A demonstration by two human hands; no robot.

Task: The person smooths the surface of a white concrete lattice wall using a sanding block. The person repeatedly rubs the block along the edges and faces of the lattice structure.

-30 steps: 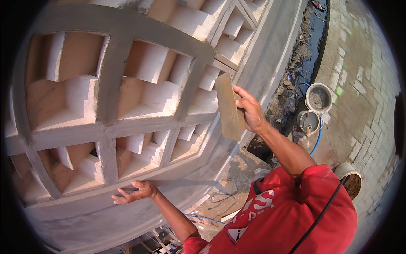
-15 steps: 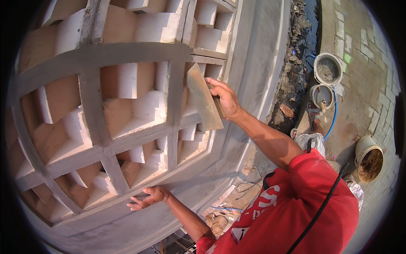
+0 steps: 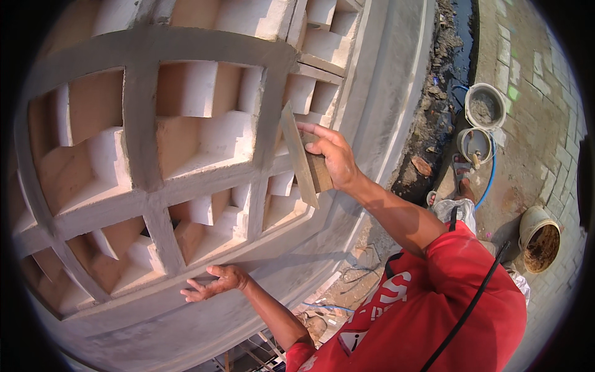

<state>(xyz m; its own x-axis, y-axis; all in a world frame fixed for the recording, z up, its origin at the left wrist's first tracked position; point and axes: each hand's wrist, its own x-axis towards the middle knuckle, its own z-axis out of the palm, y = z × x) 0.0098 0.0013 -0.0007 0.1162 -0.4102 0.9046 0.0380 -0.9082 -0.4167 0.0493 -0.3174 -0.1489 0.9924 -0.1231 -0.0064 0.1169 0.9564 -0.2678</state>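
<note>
Okay, right hand (image 3: 333,159) grips a flat float (image 3: 299,155) by its block handle, fingers wrapped round, the thin plate turned toward the lattice wall (image 3: 144,142). Float stands in front of the lattice wall's right-hand part, slightly tilted (can't tell if the plate touches the bars). Left hand (image 3: 217,284) holds nothing: fingers loosely spread, just beside the lattice wall's lower border; contact there is unclear too. The lattice wall itself is grey bars with deep, stepped pale recesses behind. Red shirt (image 3: 446,297) on the person, below and right of the lattice wall. Well to the right of the lattice wall: a bucket with grey contents (image 3: 468,115), a smaller bucket (image 3: 460,146) right next to it, and a blue hose (image 3: 492,180) running past. A brown-stained bucket (image 3: 531,223) sits farther right of the lattice wall, tipped toward view.
</note>
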